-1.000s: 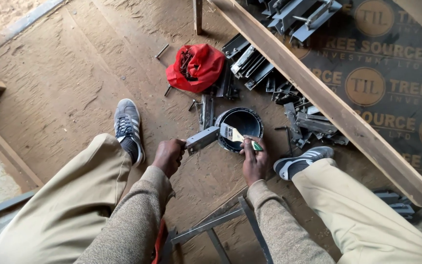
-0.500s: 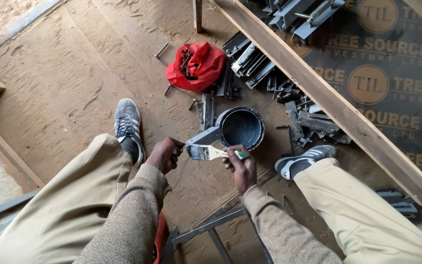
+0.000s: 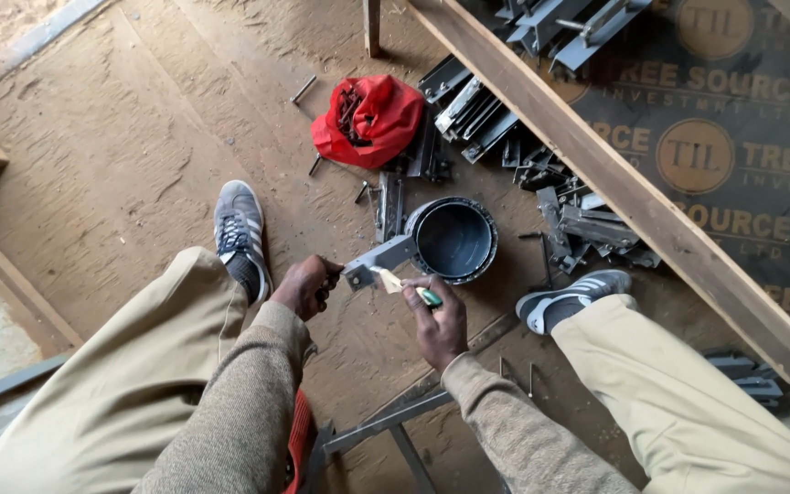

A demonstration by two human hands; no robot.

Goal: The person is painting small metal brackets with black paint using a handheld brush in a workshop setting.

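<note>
My left hand [image 3: 305, 285] grips the lower end of a grey metal bracket [image 3: 378, 259] that slants up towards a dark round paint can [image 3: 453, 240]. My right hand [image 3: 437, 320] holds a small paintbrush [image 3: 406, 286] with a green handle, its pale bristles laid against the bracket's underside. The can stands on the sandy floor just beyond both hands, between my two knees.
A red bag [image 3: 369, 120] of metal parts lies beyond the can. Grey painted brackets [image 3: 473, 112] and loose metal pieces [image 3: 582, 222] are piled along a slanting wooden beam [image 3: 614, 183]. A metal frame [image 3: 386, 425] lies under my arms. My shoes [image 3: 240, 224] [image 3: 571, 297] flank the work.
The brush has left the paint can and come back left to the bracket. My left hand has kept the bracket nearly still.
</note>
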